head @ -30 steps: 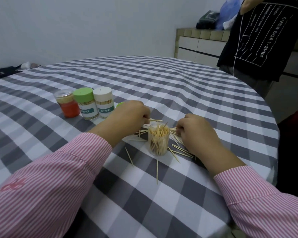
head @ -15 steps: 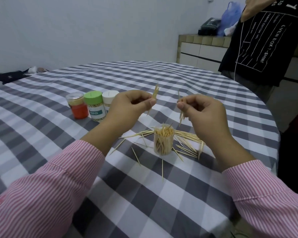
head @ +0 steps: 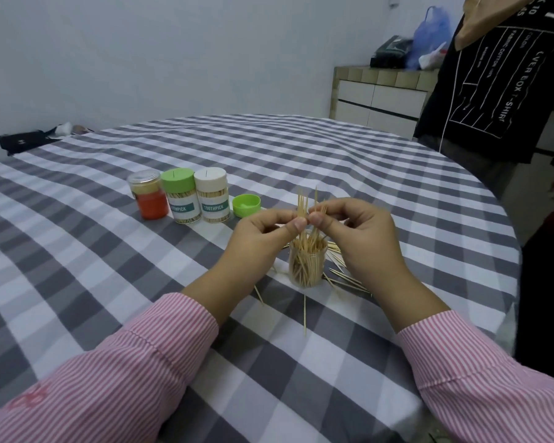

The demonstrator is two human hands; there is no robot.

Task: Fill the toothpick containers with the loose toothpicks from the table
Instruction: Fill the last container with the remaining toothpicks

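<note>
Farthest left on the checked grey-and-white tablecloth (head: 115, 282): a dark bag (head: 23, 142) at the far edge by the wall. Next, mid-left, a row of three closed containers standing upright, touching or nearly so: an orange jar with a clear lid (head: 148, 199), a green-lidded toothpick container (head: 181, 196) and a white-lidded toothpick container (head: 212, 195), both labelled TOOTHPICK and showing picks packed inside. Just right of them a loose green lid (head: 246, 205) lies on the cloth, open side up. Centre: the left hand (head: 263, 238), in a pink-striped sleeve, thumb and forefinger closed tight on a small bundle of toothpicks (head: 304, 206), held upright, tips pointing up. The right hand (head: 362, 238) meets it from the other side, its thumb and forefinger pinching the same bundle; the two thumbs sit just beside each other. Directly under the bundle stands the open clear container (head: 307, 265), upright, partly full of picks leaning at angles, some poking above the rim. Around its base, loose toothpicks (head: 343, 276) scattered on the cloth, most on the right side beneath the right wrist, a few on the near side, one long one pointing toward the near edge. Far right: a standing person in a black printed T-shirt (head: 493, 78) at the table's edge; behind, a tiled counter (head: 381, 91) with a blue plastic bag (head: 432, 36) on top.
</note>
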